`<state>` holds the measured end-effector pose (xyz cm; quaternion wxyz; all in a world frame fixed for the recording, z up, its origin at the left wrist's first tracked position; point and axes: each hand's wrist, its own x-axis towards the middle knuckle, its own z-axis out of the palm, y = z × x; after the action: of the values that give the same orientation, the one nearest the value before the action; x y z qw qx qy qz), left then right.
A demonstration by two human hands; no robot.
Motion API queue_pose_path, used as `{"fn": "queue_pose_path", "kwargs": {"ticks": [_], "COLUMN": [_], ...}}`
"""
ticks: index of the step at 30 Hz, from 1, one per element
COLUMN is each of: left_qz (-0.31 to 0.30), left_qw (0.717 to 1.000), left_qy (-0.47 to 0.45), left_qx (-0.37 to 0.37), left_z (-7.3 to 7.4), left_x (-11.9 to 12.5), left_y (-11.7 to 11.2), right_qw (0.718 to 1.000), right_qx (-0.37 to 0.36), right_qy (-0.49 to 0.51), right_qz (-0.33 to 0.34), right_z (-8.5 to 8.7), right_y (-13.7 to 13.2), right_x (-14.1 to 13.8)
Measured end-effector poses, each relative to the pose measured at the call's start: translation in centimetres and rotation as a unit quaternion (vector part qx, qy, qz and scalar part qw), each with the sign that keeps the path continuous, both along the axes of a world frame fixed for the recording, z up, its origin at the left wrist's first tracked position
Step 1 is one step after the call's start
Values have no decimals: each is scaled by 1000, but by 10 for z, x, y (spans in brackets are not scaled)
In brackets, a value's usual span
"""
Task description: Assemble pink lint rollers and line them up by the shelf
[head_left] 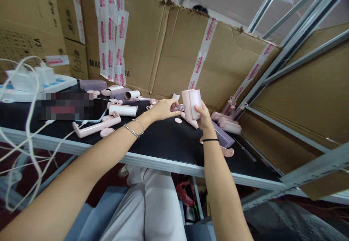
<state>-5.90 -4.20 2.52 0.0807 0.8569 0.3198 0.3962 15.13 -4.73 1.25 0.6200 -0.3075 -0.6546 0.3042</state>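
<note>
My right hand [204, 114] grips a pale pink, curved plastic case [191, 104], thumb on its front and the case raised above the black tabletop. My left hand [165, 109] pinches a small translucent pinkish-purple piece [178, 108] at the left side of the case; whether the two are joined I cannot tell. Below them lies a pink oval disc [178, 120]. Close to my right wrist are a translucent purple box-like cover [223, 135] and a flat pink part [227, 152]. A white roll in a pink frame [123, 110] rests left of my left hand.
On the left are a pink handled frame [96, 125], a blurred-out device [65, 106], and a power strip [58, 83] with white cables. Several pink rollers [229, 124] lie at the right, near a thin tool [248, 153]. Cardboard [180, 48] walls the back; metal shelf bars [294, 128] stand right.
</note>
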Motion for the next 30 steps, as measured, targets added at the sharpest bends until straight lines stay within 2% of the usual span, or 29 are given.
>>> {"fn": "queue_pose_path", "kwargs": {"ticks": [6, 12, 17, 20, 23, 26, 28, 30], "left_qz": [-4, -7, 22, 31, 32, 45, 54, 51], "left_qw": [1000, 999, 997, 998, 999, 995, 985, 965], "left_qy": [18, 48, 65, 57, 12, -72, -153, -241], "left_qx": [6, 25, 28, 18, -14, -45, -61, -94], "left_z": [-4, -6, -7, -12, -16, -17, -16, -14], "left_x": [1, 6, 3, 1, 2, 7, 11, 15], "left_y": [6, 0, 2, 9, 13, 13, 12, 11], "right_qw": [1000, 998, 997, 999, 995, 968, 966, 980], "right_qx": [-7, -10, 0, -14, -46, -82, -122, -167], "right_qy": [-20, -62, -77, -47, 82, 221, 208, 99], "right_qz": [7, 0, -6, -1, -28, -84, -93, -48], "right_z": [-4, -4, -8, -11, -11, -10, -12, -15], "right_y": [2, 2, 2, 6, 14, 19, 17, 11], "right_x": [1, -1, -4, -7, -8, -9, -15, -26]}}
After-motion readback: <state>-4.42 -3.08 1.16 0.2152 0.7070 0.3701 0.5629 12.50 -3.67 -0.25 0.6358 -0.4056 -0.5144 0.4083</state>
